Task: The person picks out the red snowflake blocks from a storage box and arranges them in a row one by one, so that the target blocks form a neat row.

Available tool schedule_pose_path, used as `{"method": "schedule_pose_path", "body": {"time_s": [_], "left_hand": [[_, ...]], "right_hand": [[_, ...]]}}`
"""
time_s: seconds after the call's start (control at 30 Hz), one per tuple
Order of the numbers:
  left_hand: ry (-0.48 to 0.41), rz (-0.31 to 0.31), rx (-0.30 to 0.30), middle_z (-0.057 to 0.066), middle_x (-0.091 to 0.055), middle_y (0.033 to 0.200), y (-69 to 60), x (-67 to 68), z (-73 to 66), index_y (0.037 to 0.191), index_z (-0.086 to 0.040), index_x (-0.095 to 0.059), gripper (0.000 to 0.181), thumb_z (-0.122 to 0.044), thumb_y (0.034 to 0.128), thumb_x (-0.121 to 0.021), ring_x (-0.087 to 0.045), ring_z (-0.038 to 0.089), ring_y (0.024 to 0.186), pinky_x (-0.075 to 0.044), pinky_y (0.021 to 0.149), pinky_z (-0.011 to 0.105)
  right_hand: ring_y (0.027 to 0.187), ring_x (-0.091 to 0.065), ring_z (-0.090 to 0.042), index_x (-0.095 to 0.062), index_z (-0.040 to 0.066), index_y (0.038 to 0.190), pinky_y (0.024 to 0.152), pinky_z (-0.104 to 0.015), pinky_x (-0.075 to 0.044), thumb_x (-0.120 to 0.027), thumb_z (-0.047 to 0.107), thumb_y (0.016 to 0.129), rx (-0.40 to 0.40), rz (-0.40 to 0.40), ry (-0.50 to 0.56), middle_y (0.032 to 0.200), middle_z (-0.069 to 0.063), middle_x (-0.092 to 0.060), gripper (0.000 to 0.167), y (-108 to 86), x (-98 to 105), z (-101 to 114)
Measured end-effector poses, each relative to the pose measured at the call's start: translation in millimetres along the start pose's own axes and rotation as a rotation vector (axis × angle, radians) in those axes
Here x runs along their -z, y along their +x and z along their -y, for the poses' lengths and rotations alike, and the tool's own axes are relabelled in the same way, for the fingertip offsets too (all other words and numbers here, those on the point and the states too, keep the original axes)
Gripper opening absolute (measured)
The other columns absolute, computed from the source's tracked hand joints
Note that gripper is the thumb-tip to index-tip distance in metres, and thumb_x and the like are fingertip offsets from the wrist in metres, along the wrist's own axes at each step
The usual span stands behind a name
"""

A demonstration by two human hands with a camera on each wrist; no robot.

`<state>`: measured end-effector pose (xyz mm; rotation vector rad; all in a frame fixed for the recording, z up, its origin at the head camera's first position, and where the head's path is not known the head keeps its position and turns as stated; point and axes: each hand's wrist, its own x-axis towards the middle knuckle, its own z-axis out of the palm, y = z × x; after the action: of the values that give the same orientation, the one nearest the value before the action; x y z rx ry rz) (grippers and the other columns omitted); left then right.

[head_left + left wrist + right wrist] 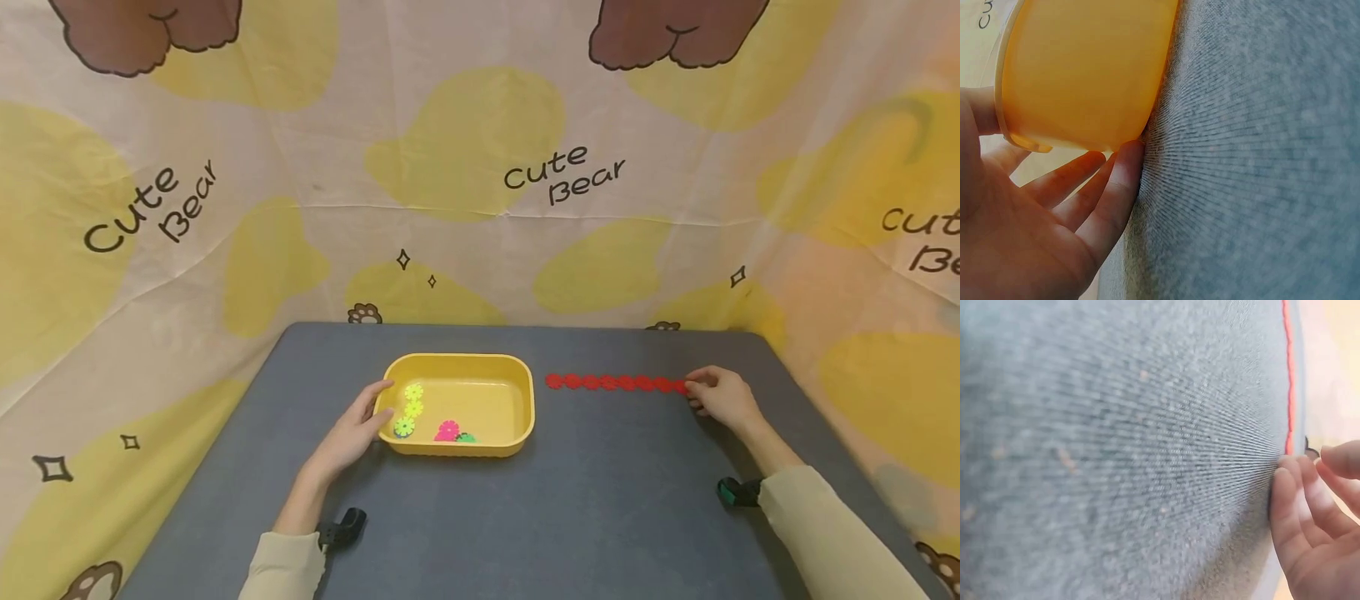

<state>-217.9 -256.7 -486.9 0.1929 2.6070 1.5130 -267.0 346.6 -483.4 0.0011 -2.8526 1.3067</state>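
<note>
A yellow plastic tray point(459, 450) stands on the dark table. My left hand point(348, 429) grips its left side, the thumb at the rim. In the left wrist view, the hand's fingers point(1110, 206) lie against the tray's outer wall point(1085, 69). Lime-green flower-shaped pieces point(413, 408), a pink piece point(448, 430) and a green piece point(466, 437) lie in the tray. Right of it, a straight chain of red flower-shaped pieces point(609, 382) lies on the table. My right hand point(722, 398) pinches the chain's right end; in the right wrist view, the fingertips partly hide that end.
The grey-blue table point(600, 517) meets a printed cloth point(465, 133) hung behind and at both sides. Dark devices point(345, 527) are strapped at both wrists.
</note>
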Motion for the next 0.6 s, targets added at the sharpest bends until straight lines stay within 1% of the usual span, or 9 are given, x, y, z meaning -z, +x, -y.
{"method": "schedule_pose_path", "body": {"time_s": [0.17,0.3,0.37,0.43,0.53,0.6], "left_hand": [[0.015,-0.003,0.011,0.019,-0.019,0.166,-1.5,5.3,0.5,0.157,-0.015,-0.032,0.055,-0.027,0.1074,-0.052,-0.017,0.042,0.152,-0.023,0.116,0.060],[0.004,-0.004,0.015,0.020,-0.019,0.166,-1.8,9.2,0.4,0.158,-0.014,-0.031,0.056,-0.027,0.1076,-0.052,-0.019,0.042,0.151,-0.031,0.113,0.059],[-0.003,-0.005,0.010,0.020,-0.019,0.166,-1.5,10.6,-0.4,0.159,-0.014,-0.030,0.057,-0.025,0.1076,-0.052,-0.022,0.041,0.151,-0.034,0.111,0.056],[-0.014,-0.002,0.005,0.020,-0.021,0.166,-0.7,11.6,-1.5,0.160,-0.014,-0.028,0.058,-0.024,0.1076,-0.052,-0.027,0.040,0.149,-0.040,0.107,0.053],[-0.025,0.003,-0.007,0.021,-0.022,0.165,0.7,12.7,-2.0,0.161,-0.013,-0.025,0.061,-0.021,0.1077,-0.052,-0.035,0.039,0.145,-0.048,0.099,0.043],[-0.029,0.005,-0.012,0.023,-0.024,0.163,0.7,13.5,-1.4,0.162,-0.013,-0.023,0.061,-0.021,0.1080,-0.052,-0.040,0.040,0.142,-0.052,0.090,0.038]], "right_hand": [[0.083,-0.072,-0.026,-0.056,-0.013,0.129,0.068,-0.033,-0.059,-0.057,0.018,0.105,0.027,0.038,0.076,0.110,-0.030,-0.069,0.039,-8.0,-3.7,14.7],[0.087,-0.072,-0.026,-0.057,-0.011,0.129,0.070,-0.034,-0.059,-0.057,0.019,0.105,0.052,0.053,0.092,0.114,-0.030,-0.067,0.039,-15.3,-9.4,27.8],[0.087,-0.071,-0.025,-0.059,-0.009,0.128,0.070,-0.036,-0.058,-0.058,0.021,0.105,0.065,0.058,0.083,0.113,-0.028,-0.068,0.038,-18.9,-12.9,33.3],[0.086,-0.070,-0.025,-0.060,-0.007,0.127,0.070,-0.037,-0.058,-0.060,0.022,0.104,0.082,0.060,0.062,0.110,-0.026,-0.069,0.037,-22.7,-17.1,38.6],[0.086,-0.069,-0.028,-0.063,-0.005,0.125,0.070,-0.039,-0.057,-0.062,0.021,0.103,0.111,0.051,0.017,0.106,-0.021,-0.070,0.033,-29.2,-24.7,46.3],[0.090,-0.068,-0.030,-0.064,-0.002,0.124,0.073,-0.041,-0.056,-0.062,0.023,0.103,0.133,0.034,-0.034,0.108,-0.018,-0.071,0.032,-33.7,-31.0,50.7]]}}
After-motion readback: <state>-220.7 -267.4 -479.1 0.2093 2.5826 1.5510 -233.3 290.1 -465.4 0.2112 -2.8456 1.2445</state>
